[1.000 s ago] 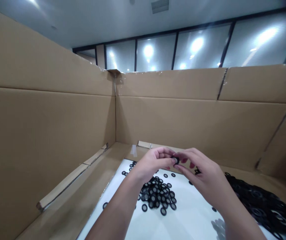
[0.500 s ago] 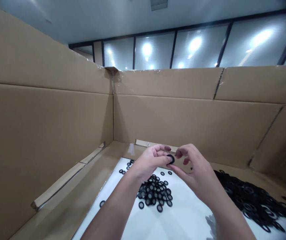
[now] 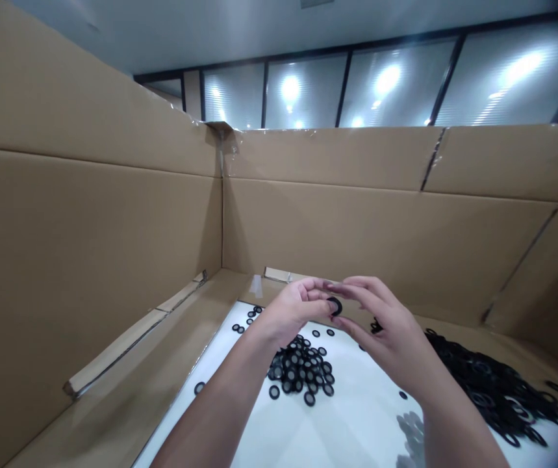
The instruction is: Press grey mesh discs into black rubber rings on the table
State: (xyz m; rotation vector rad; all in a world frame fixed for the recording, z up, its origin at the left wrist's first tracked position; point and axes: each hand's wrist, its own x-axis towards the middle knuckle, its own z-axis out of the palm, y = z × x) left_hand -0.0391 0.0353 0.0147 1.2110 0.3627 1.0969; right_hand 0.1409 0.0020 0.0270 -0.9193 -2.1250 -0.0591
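Note:
A small black ring (image 3: 336, 306) with a dark rim is pinched between the thumb and fingers of my left hand (image 3: 292, 313), above the white board (image 3: 356, 416). Close on its right is my right hand (image 3: 380, 318); its thumb tip is at the ring's lower edge and its fingers reach over toward my left fingertips. Its thumb and fingers are apart. Below the hands lies a pile of small black discs with grey centres (image 3: 301, 367). Whether anything sits inside the ring is too small to tell.
A larger heap of black rings (image 3: 493, 383) lies at the right. Single discs are scattered near the board's far left corner. Tall cardboard walls (image 3: 317, 227) stand at the left and back, with a cardboard strip (image 3: 137, 335) along the left. Grey discs lie near my right forearm.
The fingers of my right hand have stretched left over the ring and come close to my left fingertips. My left hand keeps its pinch. The view has shifted slightly.

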